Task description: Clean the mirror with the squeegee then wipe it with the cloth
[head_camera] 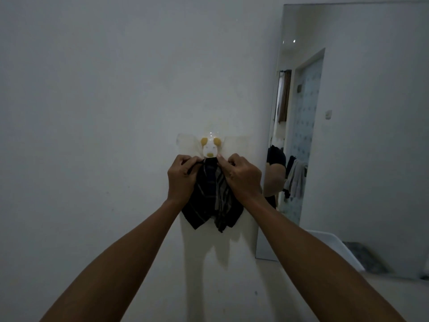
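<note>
Now both hands pinch the top of the dark cloth (212, 194) at the wall hook (210, 148), left hand (182, 176) and right hand (242, 176) closed on it; lift the loop straight upward, avoiding tugging. The mirror (371, 135) hangs right.

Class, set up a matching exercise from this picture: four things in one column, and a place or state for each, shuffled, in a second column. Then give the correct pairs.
Things:
1. cloth
2. animal-shaped hook
3. mirror
4. left hand

Places or states:
A. on the wall at the right of the view
B. hanging dark and bunched, below the hook
C. white with yellow ears, stuck to the wall
D. pinching the cloth's top left edge

Pairs: 1-B, 2-C, 3-A, 4-D
</note>
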